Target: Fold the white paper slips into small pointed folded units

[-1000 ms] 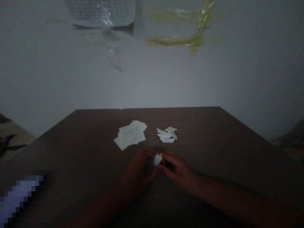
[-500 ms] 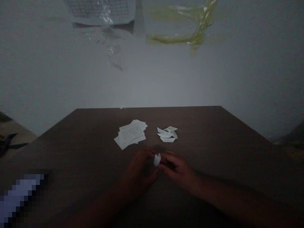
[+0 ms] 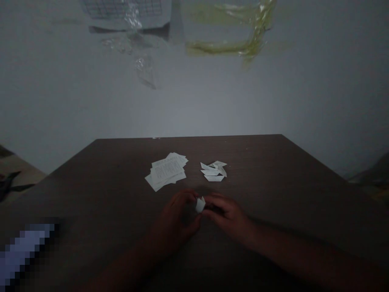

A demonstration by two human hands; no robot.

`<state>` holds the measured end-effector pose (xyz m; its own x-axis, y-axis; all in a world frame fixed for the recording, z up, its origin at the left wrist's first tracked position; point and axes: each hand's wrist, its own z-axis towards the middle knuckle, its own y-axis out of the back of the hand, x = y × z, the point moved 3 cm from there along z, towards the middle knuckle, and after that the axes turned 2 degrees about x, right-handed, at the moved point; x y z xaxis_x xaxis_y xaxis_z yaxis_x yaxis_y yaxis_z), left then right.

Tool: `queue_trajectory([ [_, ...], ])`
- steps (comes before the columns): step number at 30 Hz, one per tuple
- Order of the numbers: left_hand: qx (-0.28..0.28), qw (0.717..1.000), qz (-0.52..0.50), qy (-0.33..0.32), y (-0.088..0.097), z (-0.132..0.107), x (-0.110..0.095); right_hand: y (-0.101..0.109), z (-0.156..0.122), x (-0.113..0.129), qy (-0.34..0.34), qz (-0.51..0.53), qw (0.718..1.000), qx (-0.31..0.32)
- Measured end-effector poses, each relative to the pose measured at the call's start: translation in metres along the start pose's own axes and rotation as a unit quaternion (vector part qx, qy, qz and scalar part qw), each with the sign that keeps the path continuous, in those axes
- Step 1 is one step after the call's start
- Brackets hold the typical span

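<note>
A small folded white paper piece [image 3: 199, 205], creased and pointed, pinched between the curled fingers of the left hand [image 3: 178, 217] and right hand [image 3: 226, 215], both hands close together over the dark wood-grain tabletop [image 3: 243, 158]. Just beyond, a loose pile of folded paper pieces [image 3: 212, 172], angular and white, beside a flat, messy stack of printed paper slips [image 3: 165, 172]. Farther off, a smooth grey wall [image 3: 194, 101] with clear plastic film [image 3: 146, 71] hanging on it.
</note>
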<state>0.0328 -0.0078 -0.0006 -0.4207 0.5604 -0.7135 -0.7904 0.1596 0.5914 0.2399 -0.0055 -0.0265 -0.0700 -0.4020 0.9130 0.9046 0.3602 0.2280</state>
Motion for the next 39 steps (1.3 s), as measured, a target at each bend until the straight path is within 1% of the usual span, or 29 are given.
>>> queue_trajectory([
  [3,0.0,1.0,0.0,0.011,0.001,0.0,0.0,0.001,0.0,0.0,-0.002,0.001,1.0,0.004],
  [9,-0.012,1.0,0.011,-0.022,0.002,0.0,0.0,0.002,0.001,0.005,0.004,-0.017,1.0,0.007],
  [12,-0.016,0.999,0.038,-0.034,0.001,-0.002,0.001,0.001,-0.001,0.004,0.017,-0.048,0.999,-0.018],
  [14,-0.026,0.996,0.067,-0.052,-0.001,-0.005,0.0,0.0,-0.004,0.003,0.033,-0.071,0.996,-0.043],
  [17,-0.054,0.987,0.11,-0.105,-0.005,-0.008,-0.005,-0.001,-0.007,0.003,0.062,-0.093,0.991,-0.071],
  [19,-0.053,0.982,0.119,-0.139,-0.009,-0.01,-0.011,-0.001,-0.007,0.002,0.075,-0.099,0.989,-0.079],
  [21,-0.035,0.98,0.114,-0.157,-0.011,-0.011,-0.018,-0.001,-0.005,0.002,0.078,-0.093,0.99,-0.075],
  [26,-0.017,0.984,0.099,-0.146,-0.009,-0.012,-0.026,0.001,-0.005,0.0,0.048,-0.055,0.994,-0.085],
  [29,-0.004,0.987,0.093,-0.132,-0.01,-0.012,-0.024,0.002,-0.008,-0.001,0.04,-0.07,0.991,-0.11],
  [31,0.003,0.989,0.093,-0.111,-0.011,-0.011,-0.021,0.002,-0.01,0.0,0.052,-0.09,0.988,-0.115],
  [34,0.001,0.991,0.097,-0.09,-0.013,-0.009,-0.018,0.002,-0.011,0.002,0.075,-0.117,0.985,-0.099],
  [39,-0.001,0.992,0.08,-0.098,-0.012,-0.008,-0.019,0.003,-0.01,0.005,0.099,-0.13,0.982,-0.091],
])
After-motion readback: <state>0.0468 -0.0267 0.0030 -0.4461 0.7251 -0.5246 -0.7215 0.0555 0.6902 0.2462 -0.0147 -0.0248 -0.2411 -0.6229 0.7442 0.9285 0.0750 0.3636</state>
